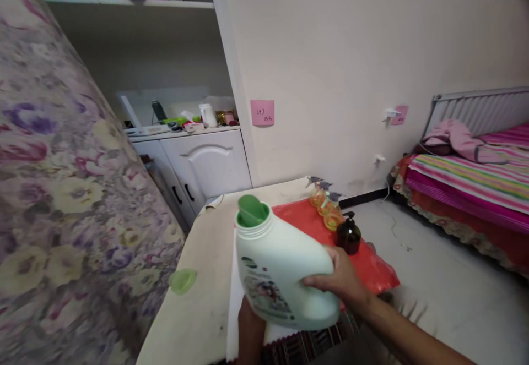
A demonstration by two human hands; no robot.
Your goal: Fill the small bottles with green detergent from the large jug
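Note:
A large pale green detergent bottle point(285, 277) is tilted to the left above the table, its cap off. In its mouth sits a green pouring spout point(251, 211). My right hand point(341, 277) is closed around the bottle's handle, thumb on the near side. Against the bottle's lower left side is my left hand point(251, 321), holding it from beneath, with its fingers hidden behind the bottle. A light green cap point(182, 281) lies on the table at the left.
On a red plastic sheet point(297, 216) stand a dark pump bottle point(348, 235) and several orange-yellow spray bottles point(332, 219). The beige table point(206, 249) borders a floral curtain point(103, 216). Behind it is a white cabinet point(206, 161); a bed point(475, 189) stands at right.

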